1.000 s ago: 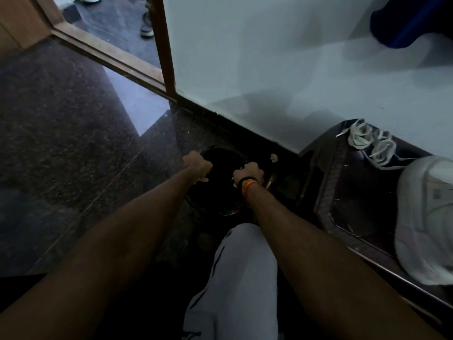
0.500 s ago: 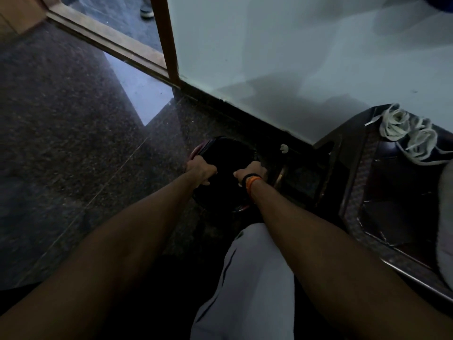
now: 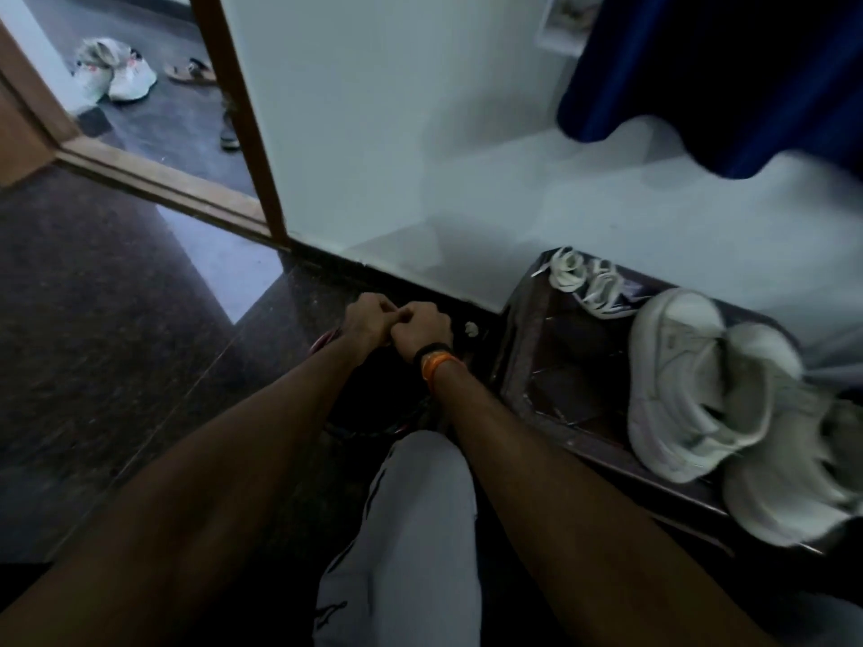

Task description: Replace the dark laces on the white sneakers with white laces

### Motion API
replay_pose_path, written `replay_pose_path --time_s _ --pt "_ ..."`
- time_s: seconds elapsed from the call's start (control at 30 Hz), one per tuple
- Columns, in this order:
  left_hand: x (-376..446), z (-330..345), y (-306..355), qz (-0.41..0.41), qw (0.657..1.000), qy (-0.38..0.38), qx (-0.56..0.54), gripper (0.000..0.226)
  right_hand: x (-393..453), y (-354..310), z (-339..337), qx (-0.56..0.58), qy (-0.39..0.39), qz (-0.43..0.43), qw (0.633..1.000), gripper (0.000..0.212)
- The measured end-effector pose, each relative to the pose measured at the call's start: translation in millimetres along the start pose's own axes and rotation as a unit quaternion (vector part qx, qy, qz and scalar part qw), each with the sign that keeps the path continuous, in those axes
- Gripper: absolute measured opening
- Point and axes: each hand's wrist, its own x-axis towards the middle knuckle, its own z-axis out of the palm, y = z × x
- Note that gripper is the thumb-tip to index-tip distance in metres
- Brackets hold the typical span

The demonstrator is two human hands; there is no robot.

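Meanwhile, left hand (image 3: 369,319) and right hand (image 3: 420,329) curl together, contents unseen, as limp white laces (image 3: 588,282), best pinched at their tips, wait beside the white sneakers (image 3: 677,380).

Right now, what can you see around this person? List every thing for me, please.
white sneakers: two, white, on the low table at right.
white laces: two bundles, white, table's far corner.
low table: one, dark wood, by the wall.
dark round object: one, black, on the floor under the hands; unclear what.
curtain: one, blue, upper right.
shoes: a light pair, beyond the doorway.
sandal: one, brown, beside them.
left hand: curled.
right hand: curled, wristband.
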Motion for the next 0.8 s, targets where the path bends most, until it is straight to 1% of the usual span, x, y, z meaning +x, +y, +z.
replay_pose_path --time_s 0.13,0.23,0.37,0.53,0.67,0.8 --pt "-20.2 3.9 59.0 0.045 0.998 0.016 -0.046 0.019 -18.3 -12.3 -59.8 0.003 0.058 -0.063 0.996 0.027" --pt "-40.4 11.3 105.3 0.096 0.993 0.007 -0.062 0.018 -33.5 -9.3 -110.7 -0.015 0.095 -0.092 0.991 0.028" --pt "-65.3 28.1 151.2 0.162 0.986 -0.010 -0.025 0.015 -48.6 6.0 -174.0 -0.023 0.133 -0.101 0.986 0.025" --pt "-88.4 58.4 179.5 0.231 0.971 -0.051 0.022 0.015 -45.8 27.9 -249.8 -0.113 0.178 -0.089 0.974 0.018" --pt "-93.6 79.2 186.9 0.232 0.971 -0.059 0.022 0.015 -16.6 55.5 -286.1 -0.192 0.167 -0.033 0.967 0.021" --pt "-89.3 95.6 187.8 0.236 0.970 -0.058 0.031 0.016 8.7 74.6 -291.7 -0.244 0.097 0.004 0.965 0.025"
